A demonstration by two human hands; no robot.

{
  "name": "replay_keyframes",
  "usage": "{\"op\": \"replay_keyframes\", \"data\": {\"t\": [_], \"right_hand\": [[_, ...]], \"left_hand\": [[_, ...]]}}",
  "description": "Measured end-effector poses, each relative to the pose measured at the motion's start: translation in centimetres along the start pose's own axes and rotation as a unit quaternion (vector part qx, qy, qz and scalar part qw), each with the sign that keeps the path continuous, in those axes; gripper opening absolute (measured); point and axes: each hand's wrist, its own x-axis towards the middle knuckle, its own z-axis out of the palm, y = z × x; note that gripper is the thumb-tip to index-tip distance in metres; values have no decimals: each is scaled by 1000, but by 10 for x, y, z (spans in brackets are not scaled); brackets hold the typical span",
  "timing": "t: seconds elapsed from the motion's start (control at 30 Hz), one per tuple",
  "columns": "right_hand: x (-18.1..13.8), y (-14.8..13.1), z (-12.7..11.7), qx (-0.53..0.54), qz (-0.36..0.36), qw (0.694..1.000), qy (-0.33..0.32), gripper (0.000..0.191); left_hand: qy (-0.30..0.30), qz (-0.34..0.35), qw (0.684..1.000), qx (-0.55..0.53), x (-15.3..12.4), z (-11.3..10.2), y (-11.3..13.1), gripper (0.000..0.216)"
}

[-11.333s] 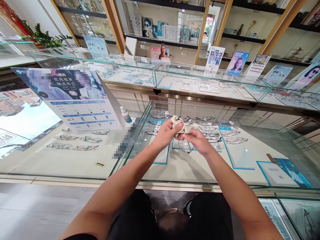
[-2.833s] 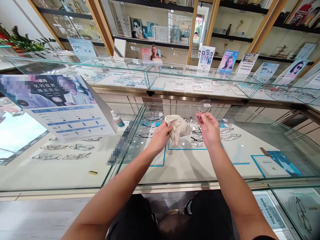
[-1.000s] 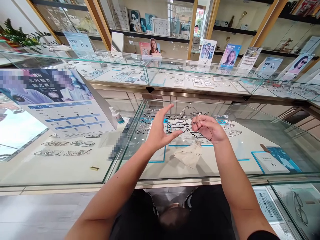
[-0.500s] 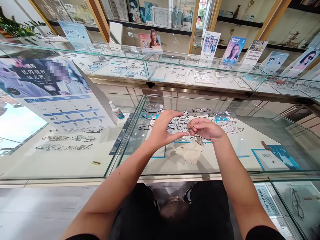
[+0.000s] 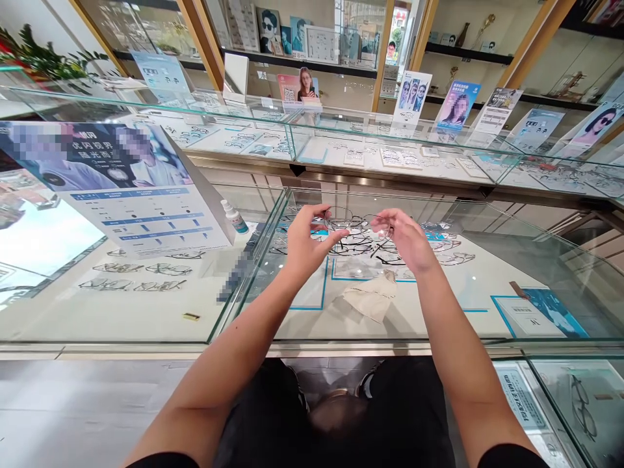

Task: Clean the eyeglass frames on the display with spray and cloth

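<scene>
A pair of thin-rimmed eyeglasses [image 5: 341,219] is held up over the glass counter, spanning the space between my hands. My right hand [image 5: 405,239] pinches its right side, with fingertips and thumb together. At the other end, the thumb and fingers of my left hand [image 5: 308,239] curve around the left rim, index finger near the top and thumb near the bottom. Several other eyeglasses [image 5: 353,248] lie behind and below, so the thin outlines partly blend. A crumpled beige cloth [image 5: 371,296] rests on the counter below my hands.
A large printed card [image 5: 141,214] stands at the left, beside a small white spray bottle [image 5: 234,218]. Display glasses [image 5: 168,268] lie at lower left. A glass showcase [image 5: 312,153] with upright advertising cards runs across the back. A white card [image 5: 529,315] lies at right.
The eyeglasses have risen and turned from hanging below my right hand to spanning both hands. My left hand has come to their left rim. The head view has shifted slightly.
</scene>
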Motion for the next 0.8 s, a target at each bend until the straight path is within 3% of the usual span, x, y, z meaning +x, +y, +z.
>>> {"op": "replay_keyframes", "data": {"t": [0.17,0.3,0.43,0.6,0.7,0.8], "right_hand": [[-4,8,11,-106,-135,984,37,54],[-4,-2,17,-200,-171,963,64,57],[6,-45,24,-264,-211,938,78,62],[19,-113,40,-282,-305,901,124,73],[19,-134,52,-267,-359,878,171,65],[16,-135,62,-259,-392,861,197,57]], "left_hand": [[42,-29,998,-22,0,2,-2,60],[68,3,998,2,11,-4,11,57],[95,98,988,71,50,-17,43,57],[167,192,964,74,104,-30,104,56],[201,226,951,71,112,-33,128,57],[221,230,946,60,106,-34,131,60]]}}
